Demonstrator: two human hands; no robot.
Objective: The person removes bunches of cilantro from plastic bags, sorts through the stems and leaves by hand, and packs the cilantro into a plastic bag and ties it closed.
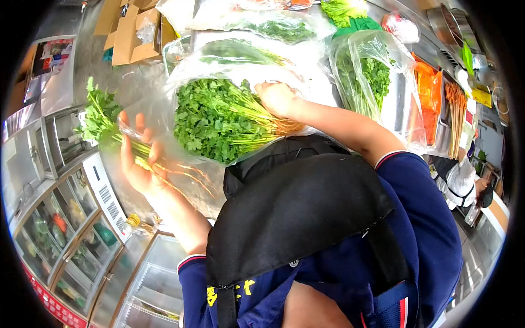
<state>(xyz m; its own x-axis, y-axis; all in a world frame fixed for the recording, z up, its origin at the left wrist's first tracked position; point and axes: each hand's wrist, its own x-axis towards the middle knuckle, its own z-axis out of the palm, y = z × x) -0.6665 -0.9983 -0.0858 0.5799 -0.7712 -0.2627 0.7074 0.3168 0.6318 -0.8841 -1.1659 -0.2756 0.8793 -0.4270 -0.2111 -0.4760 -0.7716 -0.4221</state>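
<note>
A small bunch of cilantro [99, 112], leafy at the top and with pale roots trailing, lies in my left hand [143, 164], whose fingers curl around its stems. This hand is held out to the left, apart from the large heap of cilantro [210, 115]. That heap rests on a clear plastic bag [164, 117], leaves to the left and roots to the right. My right hand [276, 99] reaches across to its root end, the fingers closed on stems there; the fingertips are partly hidden.
Bagged greens [279, 27] lie behind the heap, and another bag of greens [363, 71] sits to the right. Farther right are orange packages [427, 104] and wooden skewers [455, 109]. Open cardboard boxes [134, 38] stand back left, a glass-door fridge [71, 235] lower left. Another person [460, 180] is far right.
</note>
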